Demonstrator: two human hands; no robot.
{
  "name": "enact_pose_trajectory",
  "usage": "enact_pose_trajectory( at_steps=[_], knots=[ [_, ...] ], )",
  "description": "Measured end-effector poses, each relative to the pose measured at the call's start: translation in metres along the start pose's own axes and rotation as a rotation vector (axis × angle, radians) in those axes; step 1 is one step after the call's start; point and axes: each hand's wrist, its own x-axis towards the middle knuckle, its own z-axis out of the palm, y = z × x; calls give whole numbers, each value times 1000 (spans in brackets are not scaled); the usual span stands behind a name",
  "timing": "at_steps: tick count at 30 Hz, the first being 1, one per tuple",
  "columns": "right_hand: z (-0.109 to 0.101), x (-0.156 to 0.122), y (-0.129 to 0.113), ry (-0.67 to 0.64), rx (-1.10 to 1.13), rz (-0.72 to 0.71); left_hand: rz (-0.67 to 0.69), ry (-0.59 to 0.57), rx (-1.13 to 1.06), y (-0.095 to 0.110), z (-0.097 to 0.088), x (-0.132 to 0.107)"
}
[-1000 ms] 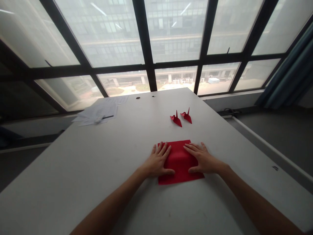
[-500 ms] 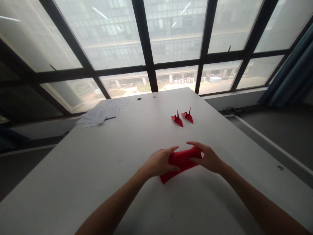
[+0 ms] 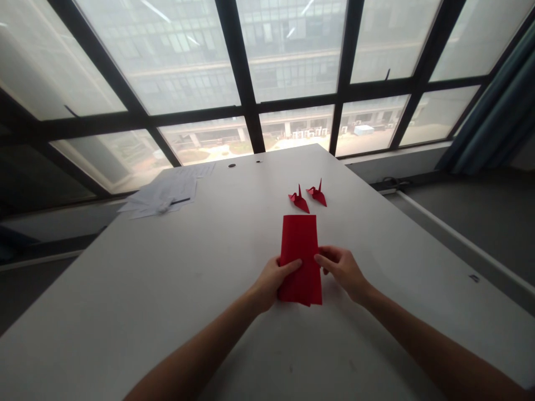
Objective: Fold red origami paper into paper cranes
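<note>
Head view: our left hand [image 3: 271, 281] is closed in a pinch on the left edge of the red paper [image 3: 300, 245], with the thumb lying across its upper face and the other fingers hidden beneath. Our right hand [image 3: 343, 270] grips the opposite edge at the same height, thumb tip on top and fingers curled loosely behind. The paper stands between the two hands as a tall, narrow rectangle, its near end level with our wrists and its far end reaching away from us. We cannot tell whether the near end touches the table [image 3: 209, 289].

The sheet is thin, matte and doubled over, with layered edges showing at its near corner. Just beyond its far end sit the left paper crane [image 3: 299, 200] and the right paper crane [image 3: 317, 194], of the same red stock and with pointed upright tips. The table is smooth, pale and faintly scuffed. Loose white sheets [image 3: 161, 195] lie at its far left corner. Dark window bars [image 3: 246, 106] run behind.

One second ago both palms pressed the paper flat as a wide rectangle. Half a second ago it was curling upward between the hands. It is now folded narrow and turned lengthwise.
</note>
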Motion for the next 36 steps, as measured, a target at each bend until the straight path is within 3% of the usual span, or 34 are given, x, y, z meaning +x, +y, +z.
enact_pose_trajectory(
  at_steps=[5, 9, 13, 16, 25, 33, 36],
  knots=[
    [4, -2, 1, 74, 13, -15, -35, -42, 65, 4, 7, -6],
    [3, -4, 5, 7, 0, 24, 52, -109, 34, 9, 3, -2],
    [4, -5, 9, -111, 8, 56, 153, -29, -56, 5, -3, 10],
    [6, -5, 9, -70, -37, 19, 185, 9, -72, -3, -3, 13],
    [5, -6, 10, 9, -45, 1, 238, -20, -54, -19, 4, 10],
    [1, -3, 15, 118, -218, -76, 253, 29, 75, -25, 5, 12],
    [-2, -1, 16, 120, -294, -91, 381, 154, 291, -24, 2, 11]
  ],
)
